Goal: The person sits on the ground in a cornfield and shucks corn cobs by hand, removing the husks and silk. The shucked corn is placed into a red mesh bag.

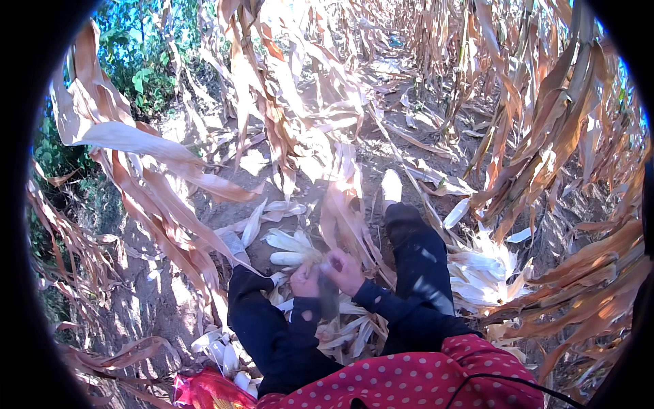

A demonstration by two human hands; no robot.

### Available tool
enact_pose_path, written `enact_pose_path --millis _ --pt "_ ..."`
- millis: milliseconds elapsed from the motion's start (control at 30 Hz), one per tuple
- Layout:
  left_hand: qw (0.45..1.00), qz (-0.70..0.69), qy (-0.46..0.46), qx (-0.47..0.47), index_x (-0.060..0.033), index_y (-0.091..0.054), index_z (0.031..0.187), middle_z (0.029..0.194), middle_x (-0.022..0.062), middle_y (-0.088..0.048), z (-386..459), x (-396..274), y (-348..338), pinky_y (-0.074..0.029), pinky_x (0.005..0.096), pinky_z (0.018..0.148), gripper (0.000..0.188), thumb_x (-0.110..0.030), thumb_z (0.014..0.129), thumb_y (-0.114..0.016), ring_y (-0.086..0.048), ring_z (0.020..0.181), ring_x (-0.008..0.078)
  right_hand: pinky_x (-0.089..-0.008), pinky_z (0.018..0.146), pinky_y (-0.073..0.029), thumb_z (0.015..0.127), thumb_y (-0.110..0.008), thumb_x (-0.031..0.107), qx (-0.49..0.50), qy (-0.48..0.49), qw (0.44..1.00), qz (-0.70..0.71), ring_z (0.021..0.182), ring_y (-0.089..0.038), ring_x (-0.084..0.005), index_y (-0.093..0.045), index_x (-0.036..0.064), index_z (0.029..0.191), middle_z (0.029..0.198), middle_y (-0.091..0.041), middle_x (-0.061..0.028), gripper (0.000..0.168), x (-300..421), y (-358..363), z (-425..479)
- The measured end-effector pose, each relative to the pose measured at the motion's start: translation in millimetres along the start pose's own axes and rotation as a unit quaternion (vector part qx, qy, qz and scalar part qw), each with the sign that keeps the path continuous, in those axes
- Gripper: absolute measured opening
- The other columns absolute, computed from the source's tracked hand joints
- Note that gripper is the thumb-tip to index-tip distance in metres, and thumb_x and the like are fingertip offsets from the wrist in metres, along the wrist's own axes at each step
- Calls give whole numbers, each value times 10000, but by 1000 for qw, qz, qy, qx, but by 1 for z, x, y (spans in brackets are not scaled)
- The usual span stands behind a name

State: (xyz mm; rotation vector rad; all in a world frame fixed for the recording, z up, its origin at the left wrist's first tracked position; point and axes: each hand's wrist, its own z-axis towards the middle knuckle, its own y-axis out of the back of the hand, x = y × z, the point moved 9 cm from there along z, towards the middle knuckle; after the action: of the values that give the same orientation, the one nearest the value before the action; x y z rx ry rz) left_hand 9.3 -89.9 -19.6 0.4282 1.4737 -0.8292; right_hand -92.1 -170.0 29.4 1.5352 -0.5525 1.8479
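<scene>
My left hand (305, 280) is between my knees, its fingers closed on the silk end of a partly opened pale corn husk (291, 248). Close beside it on the right, my right hand (345, 272) is bent with thumb and forefinger together at the wispy corn silk (321, 258). Whether an ear is inside the husk cannot be told. Loose pale husks (357, 327) lie below my hands, between my legs.
Dry corn stalks (567, 117) stand close on the right, and drooping dry leaves (179, 214) hang at the left. A husk pile (483, 271) lies beside my right leg. A red mesh bag (212, 388) is at the bottom left.
</scene>
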Motion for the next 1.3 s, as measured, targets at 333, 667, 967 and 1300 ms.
enact_pose_path --millis 333,667,967,1300 --pt "993 -75 34 -81 17 -614 909 770 52 -631 13 5 51 -470 244 618 210 -186 881 -567 -584 674 106 -344 748 -409 717 -621 -11 217 198 953 -72 838 -503 -275 -517 52 826 840 -518 -83 163 51 -26 -26" --pt "979 -172 66 -85 4 -560 975 859 98 -626 24 23 59 -507 302 685 183 -159 900 -523 -614 743 178 -261 704 -423 850 -510 -4 249 54 967 -8 749 -524 -124 -556 26 796 796 -565 -32 76 29 -39 -14" --pt "946 -271 21 -179 42 -547 976 831 132 -629 47 8 139 -508 318 672 173 -88 863 -529 -625 732 218 -363 644 -462 773 -596 148 518 -61 809 -271 689 -592 -304 -571 56 858 697 -589 -132 128 -64 -32 -131" --pt "949 -304 48 -67 11 -535 994 866 131 -620 37 -2 79 -506 336 723 191 -145 885 -529 -613 794 227 -301 802 -438 695 -754 312 187 -1 970 -154 913 -562 -188 -484 -10 1141 1016 -588 -103 613 -13 -23 -12"
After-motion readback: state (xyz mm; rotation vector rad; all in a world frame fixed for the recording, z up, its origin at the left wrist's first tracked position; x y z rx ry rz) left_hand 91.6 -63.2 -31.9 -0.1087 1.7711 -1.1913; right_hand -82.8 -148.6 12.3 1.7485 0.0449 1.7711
